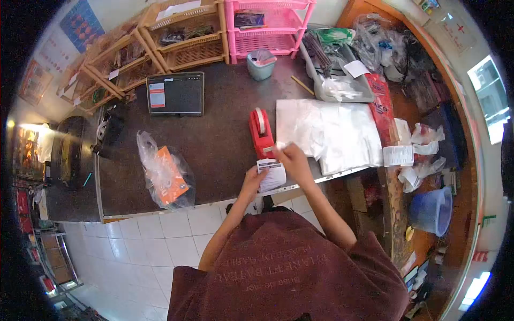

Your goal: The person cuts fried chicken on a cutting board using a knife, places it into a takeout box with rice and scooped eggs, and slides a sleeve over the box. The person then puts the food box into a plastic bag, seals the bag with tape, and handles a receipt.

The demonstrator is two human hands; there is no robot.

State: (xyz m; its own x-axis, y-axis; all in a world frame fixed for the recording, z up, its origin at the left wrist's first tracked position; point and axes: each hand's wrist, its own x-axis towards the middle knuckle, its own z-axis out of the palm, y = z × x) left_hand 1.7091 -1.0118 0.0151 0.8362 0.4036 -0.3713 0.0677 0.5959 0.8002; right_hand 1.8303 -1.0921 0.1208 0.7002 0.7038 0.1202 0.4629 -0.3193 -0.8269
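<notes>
My left hand [251, 182] pinches a white printed paper slip [273, 176] by its left edge, at the front edge of the dark table. A red tape dispenser [261, 134] with a pale roll stands just beyond the slip. My right hand [295, 162] is at the dispenser's near end, above the slip's right side. Its fingers are closed together; whatever they pinch is too small to make out. To the left lies a clear plastic bag [151, 160] with an orange box [171, 176] inside. Right of the dispenser is a stack of clear plastic bags [348, 134].
A tablet [176, 93] and a small grey bin [261, 65] stand farther back. Behind them are a pink rack [267, 40] and tan plastic racks [184, 35]. A grey tray [342, 91] sits at the back right; a blue bucket [431, 211] is at the far right.
</notes>
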